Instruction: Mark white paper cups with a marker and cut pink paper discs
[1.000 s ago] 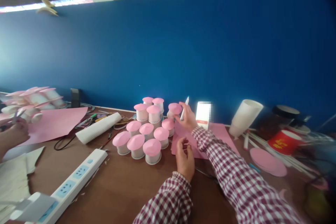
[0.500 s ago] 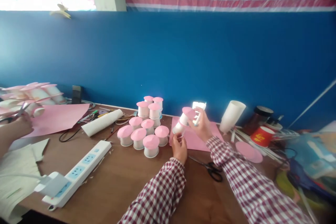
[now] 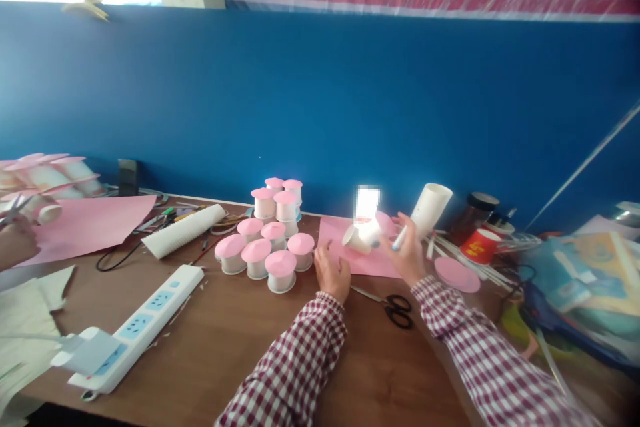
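Observation:
My left hand point(image 3: 333, 273) hovers over the near left edge of a pink paper sheet point(image 3: 377, 265), empty, thumb and fingers apart. A white paper cup point(image 3: 357, 238) with a pink disc point(image 3: 384, 223) at its far end lies on its side on that sheet, touched by neither hand as far as I can see. My right hand point(image 3: 409, 253) is just right of the cup, its fingers round a thin white pen-like stick point(image 3: 400, 238) with a bluish tip. Left of my left hand stand several white cups with pink cone tops point(image 3: 281, 263). Black-handled scissors point(image 3: 397, 310) lie between my forearms.
A lit phone-like screen point(image 3: 367, 203) leans at the wall. To the right are a white paper roll point(image 3: 433, 208), pink discs point(image 3: 457, 273), a red cup point(image 3: 480, 247) and a glue gun point(image 3: 555, 320). A power strip point(image 3: 137, 330) lies left. Another person's hand point(image 3: 17, 240) holds scissors.
The cup with the pink top, held up between both hands before, now lies on the pink sheet. My left hand has let go and opened; my right hand has moved right. The view has shifted slightly.

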Motion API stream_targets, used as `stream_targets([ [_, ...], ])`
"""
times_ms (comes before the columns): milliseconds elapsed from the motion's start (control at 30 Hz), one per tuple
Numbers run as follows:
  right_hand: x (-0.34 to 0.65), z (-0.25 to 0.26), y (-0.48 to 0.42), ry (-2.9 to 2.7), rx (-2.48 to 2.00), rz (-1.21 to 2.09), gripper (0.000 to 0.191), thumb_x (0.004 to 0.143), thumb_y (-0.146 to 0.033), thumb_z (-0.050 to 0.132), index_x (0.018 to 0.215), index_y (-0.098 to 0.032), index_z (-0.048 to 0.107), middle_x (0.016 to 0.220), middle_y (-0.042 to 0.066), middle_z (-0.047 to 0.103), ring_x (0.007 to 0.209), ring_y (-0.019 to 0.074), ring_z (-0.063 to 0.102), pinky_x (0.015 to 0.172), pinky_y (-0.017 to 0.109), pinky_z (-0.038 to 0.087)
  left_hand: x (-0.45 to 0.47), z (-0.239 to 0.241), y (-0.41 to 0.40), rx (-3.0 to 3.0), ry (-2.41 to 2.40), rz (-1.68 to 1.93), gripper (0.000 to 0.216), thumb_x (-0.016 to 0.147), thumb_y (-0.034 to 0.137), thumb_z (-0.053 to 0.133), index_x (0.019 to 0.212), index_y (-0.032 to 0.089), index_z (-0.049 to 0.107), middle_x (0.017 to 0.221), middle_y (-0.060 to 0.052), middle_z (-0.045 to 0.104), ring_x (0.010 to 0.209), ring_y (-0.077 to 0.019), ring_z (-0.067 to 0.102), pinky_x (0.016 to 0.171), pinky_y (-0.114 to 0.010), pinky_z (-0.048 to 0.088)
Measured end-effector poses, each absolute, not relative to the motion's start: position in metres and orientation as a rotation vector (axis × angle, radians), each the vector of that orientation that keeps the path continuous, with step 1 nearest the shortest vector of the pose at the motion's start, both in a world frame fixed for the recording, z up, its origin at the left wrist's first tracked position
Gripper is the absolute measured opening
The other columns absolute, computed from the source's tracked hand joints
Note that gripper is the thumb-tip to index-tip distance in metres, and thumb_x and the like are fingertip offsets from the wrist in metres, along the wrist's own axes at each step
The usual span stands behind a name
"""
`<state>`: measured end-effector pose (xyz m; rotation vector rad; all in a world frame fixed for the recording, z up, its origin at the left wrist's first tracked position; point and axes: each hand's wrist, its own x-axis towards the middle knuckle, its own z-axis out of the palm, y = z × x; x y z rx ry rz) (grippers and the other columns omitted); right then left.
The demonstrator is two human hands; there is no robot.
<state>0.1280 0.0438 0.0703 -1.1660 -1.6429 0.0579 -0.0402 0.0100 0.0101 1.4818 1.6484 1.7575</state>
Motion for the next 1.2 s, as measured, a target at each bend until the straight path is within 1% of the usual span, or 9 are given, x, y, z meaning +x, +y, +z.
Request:
stream_targets([
  [233, 0.159, 0.061, 0.03, -1.663, -1.193, -0.058, 0.066, 0.075, -0.037, 0.061, 0.132, -0.017, 0.033, 0.12, 0.015, 0.051, 0.111, 0.0277, 0.051, 0.09, 0.048, 0.047, -0.039, -0.003, 0.02, 1.349, 1.583, 1.629, 0.054, 0.071, 0.01, 0.049, 0.124, 0.014, 0.037, 0.123, -0.015, 0.046, 0.116, -0.0235, 0.046, 0.099, -0.04, 0.036],
  [400, 0.185, 0.035, 0.027, -1.689, -1.322, -0.043, 0.066, 0.074, -0.041, 0.063, 0.129, -0.015, 0.036, 0.118, 0.015, 0.053, 0.108, 0.0283, 0.053, 0.09, 0.048, 0.046, -0.032, 0.003, 0.012, 1.537, 1.48, 1.703, 0.053, 0.076, 0.021, 0.054, 0.126, 0.013, 0.036, 0.121, -0.016, 0.047, 0.112, -0.0238, 0.048, 0.097, -0.041, 0.038],
  [500, 0.19, 0.03, 0.024, -1.737, -1.362, 0.039, 0.065, 0.074, -0.043, 0.062, 0.128, -0.016, 0.037, 0.118, 0.015, 0.054, 0.108, 0.028, 0.054, 0.088, 0.047, 0.046, -0.027, 0.008, 0.004, 1.719, 1.379, 1.613, 0.057, 0.075, 0.028, 0.057, 0.126, 0.014, 0.036, 0.118, -0.015, 0.049, 0.11, -0.0243, 0.049, 0.095, -0.042, 0.04],
  [600, 0.189, 0.035, 0.018, -1.769, -1.395, 0.072, 0.071, 0.073, -0.047, 0.063, 0.13, -0.017, 0.034, 0.12, 0.015, 0.053, 0.109, 0.0289, 0.053, 0.088, 0.047, 0.046, -0.024, 0.011, -0.002, 1.845, 1.286, 1.484, 0.06, 0.072, 0.033, 0.062, 0.125, 0.016, 0.04, 0.116, -0.014, 0.051, 0.109, -0.0253, 0.05, 0.094, -0.043, 0.04],
  [733, 0.171, 0.052, -0.003, -1.678, -1.356, -0.061, 0.08, 0.072, -0.047, 0.065, 0.136, -0.016, 0.027, 0.125, 0.016, 0.049, 0.115, 0.0299, 0.048, 0.095, 0.048, 0.041, -0.023, 0.015, -0.007, 1.903, 1.162, 1.449, 0.065, 0.066, 0.037, 0.069, 0.123, 0.018, 0.043, 0.117, -0.013, 0.052, 0.111, -0.0264, 0.05, 0.095, -0.043, 0.041],
  [833, 0.142, 0.063, -0.02, -1.856, -1.157, -0.001, 0.08, 0.073, -0.047, 0.063, 0.137, -0.018, 0.025, 0.129, 0.016, 0.045, 0.121, 0.0298, 0.043, 0.098, 0.048, 0.039, -0.023, 0.013, -0.006, 1.96, 1.085, 1.508, 0.073, 0.064, 0.035, 0.071, 0.127, 0.018, 0.038, 0.123, -0.015, 0.049, 0.114, -0.0269, 0.048, 0.097, -0.043, 0.04],
  [900, 0.122, 0.066, -0.026, -2.045, -1.093, 0.068, 0.088, 0.072, -0.051, 0.063, 0.14, -0.017, 0.02, 0.136, 0.016, 0.039, 0.126, 0.0325, 0.037, 0.1, 0.051, 0.036, -0.024, 0.011, -0.005, 1.982, 1.078, 1.579, 0.076, 0.065, 0.033, 0.07, 0.13, 0.016, 0.033, 0.127, -0.016, 0.048, 0.116, -0.0274, 0.047, 0.097, -0.045, 0.04],
  [1033, 0.097, 0.064, -0.024, -2.163, -1.06, 0.09, 0.093, 0.073, -0.056, 0.058, 0.142, -0.014, 0.013, 0.138, 0.018, 0.037, 0.127, 0.034, 0.034, 0.101, 0.053, 0.032, -0.027, 0.008, -0.001, 1.942, 1.101, 1.655, 0.068, 0.07, 0.03, 0.064, 0.13, 0.016, 0.035, 0.124, -0.015, 0.05, 0.115, -0.0264, 0.049, 0.096, -0.045, 0.041],
  [1200, 0.086, 0.062, -0.016, -2.206, -1.024, 0.205, 0.092, 0.075, -0.058, 0.056, 0.143, -0.014, 0.013, 0.129, 0.018, 0.046, 0.116, 0.0315, 0.045, 0.097, 0.051, 0.038, -0.029, 0.006, 0.003, 1.769, 1.119, 1.617, 0.05, 0.072, 0.026, 0.06, 0.119, 0.018, 0.046, 0.111, -0.01, 0.058, 0.102, -0.0228, 0.057, 0.089, -0.041, 0.046],
])
